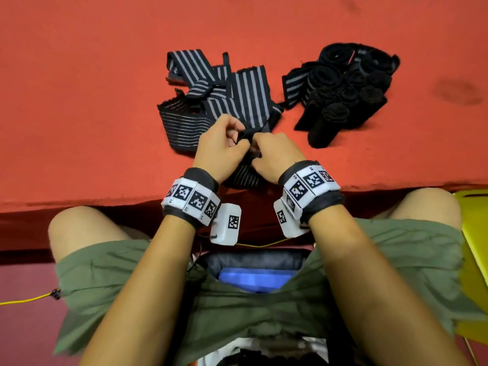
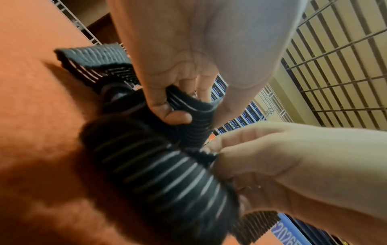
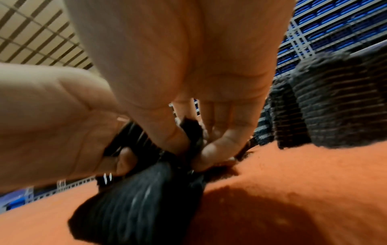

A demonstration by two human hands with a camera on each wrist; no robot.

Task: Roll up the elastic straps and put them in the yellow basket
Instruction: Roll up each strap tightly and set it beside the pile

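Red felt table (image 1: pixel 79 101) in the head view: my left hand (image 1: pixel 220 143) and right hand (image 1: pixel 277 151) meet at the near edge, both pinching the end of one striped elastic strap (image 1: pixel 243 177). Loose strap pile (image 1: pixel 224 96) lies at 12 o'clock from my hands, touching them; rolled straps (image 1: pixel 346 88) sit at 2 o'clock, well apart. Yellow basket (image 1: pixel 472 260) shows only as a rim at 4 o'clock, beside my right knee. Left wrist view: left hand (image 2: pixel 188 58) has thumb and fingers clamped on the strap's (image 2: pixel 159 174) folded end, right hand (image 2: pixel 293 157) pinching just below. Right wrist view: right hand (image 3: pixel 178 66) grips the dark end of the strap (image 3: pixel 142 199), rolls (image 3: pixel 335 99) at 2 o'clock.
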